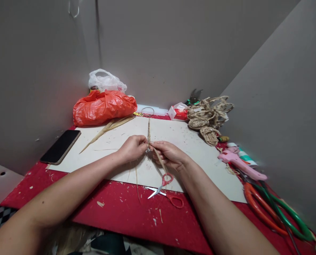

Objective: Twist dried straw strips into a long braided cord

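Between my two hands a thin braid of straw-coloured fibre [149,129] stands away from me, its loose strands trailing down towards me. My left hand [134,147] pinches the near end of the braid from the left. From the right, my right hand [170,154] pinches a flat strand [159,157] at the same spot, its other fingers curled beneath. Just below the hands lies a pair of small scissors [163,187] with red handles and spread blades, partly over the white board's edge. Dry husk leaves [107,129] rest on the board beyond my left hand.
A white board [205,166] covers much of the red table [136,216]. At left are a phone [60,146] and a red plastic bag [104,106]. Braided cord coils [209,117], a tissue pack [178,112], a pink glue gun [241,163] and large-handled shears [261,209] line the right.
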{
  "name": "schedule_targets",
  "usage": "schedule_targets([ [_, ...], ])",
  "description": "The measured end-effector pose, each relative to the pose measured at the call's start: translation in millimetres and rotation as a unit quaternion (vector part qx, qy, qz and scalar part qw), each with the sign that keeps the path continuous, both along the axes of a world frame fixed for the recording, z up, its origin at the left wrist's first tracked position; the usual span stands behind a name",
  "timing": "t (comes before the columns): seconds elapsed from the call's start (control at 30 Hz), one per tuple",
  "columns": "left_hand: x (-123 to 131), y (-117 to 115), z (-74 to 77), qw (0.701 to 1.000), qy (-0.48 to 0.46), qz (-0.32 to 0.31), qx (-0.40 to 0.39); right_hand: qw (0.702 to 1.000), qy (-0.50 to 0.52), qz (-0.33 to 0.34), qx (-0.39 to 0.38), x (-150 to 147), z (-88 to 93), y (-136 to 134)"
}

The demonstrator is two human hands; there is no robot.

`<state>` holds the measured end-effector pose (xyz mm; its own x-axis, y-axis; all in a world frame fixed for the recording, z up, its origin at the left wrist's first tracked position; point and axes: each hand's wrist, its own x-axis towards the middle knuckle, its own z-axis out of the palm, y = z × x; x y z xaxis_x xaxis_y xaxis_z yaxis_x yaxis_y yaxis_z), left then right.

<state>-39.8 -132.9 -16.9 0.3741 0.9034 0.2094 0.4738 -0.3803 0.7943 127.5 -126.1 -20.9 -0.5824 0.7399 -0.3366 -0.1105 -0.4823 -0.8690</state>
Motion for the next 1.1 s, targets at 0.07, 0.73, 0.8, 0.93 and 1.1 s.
schedule_targets([
  [0.07,-0.2,-1.6,0.1,0.998,0.049,0.015,0.035,1.000,0.000,0.007,-0.002,-0.4,0.2,0.0],
  [0.73,0.7,1.2,1.3,0.952,-0.151,-0.033,-0.265,0.975,-0.151,-0.005,0.161,-3.2,7.5,-6.4],
  [0.8,1.7,0.6,2.3,0.939,-0.169,-0.031,-0.298,0.948,-0.205,-0.021,0.244,-4.7,6.6,-7.0],
  [0.93,4.1,0.8,1.9,0.932,-0.174,-0.001,-0.318,0.862,-0.329,-0.030,0.385,-7.5,4.4,-8.8],
  [1.1,7.4,1.7,0.8,0.935,-0.155,0.032,-0.318,0.787,-0.419,-0.029,0.451,-6.6,2.7,-11.1],
])
